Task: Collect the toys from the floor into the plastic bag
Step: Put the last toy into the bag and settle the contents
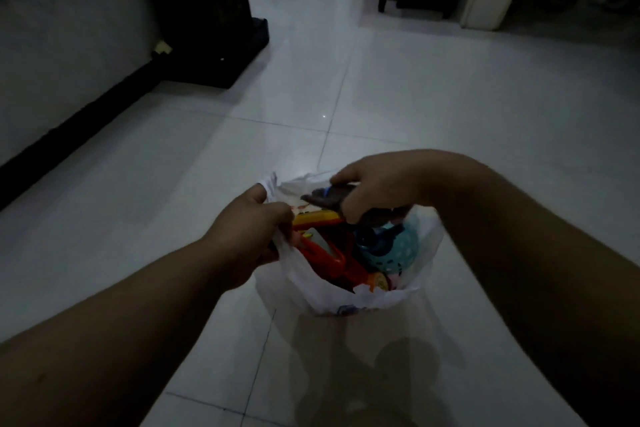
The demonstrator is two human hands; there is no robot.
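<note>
Above the pale tiled floor (398, 87), in a dim room, a white plastic bag (311, 291) hangs open between the person's two hands. The left hand (249, 236) has its grip closed on the left edge of the bag's mouth, the plastic bunched inside the fist, and so it holds the bag up. The right hand (377, 191) is over the opening, its grip closed around a dark toy (323, 199) with a small blue part; what kind of toy it is I cannot tell. The toy is just at the mouth of the bag, above the things already inside. In the bag lie a red and yellow toy (325, 253) on the left and a teal dotted toy (398, 250) on the right, touching each other. A dark cabinet (204, 10) stands by the wall far to the left.
</note>
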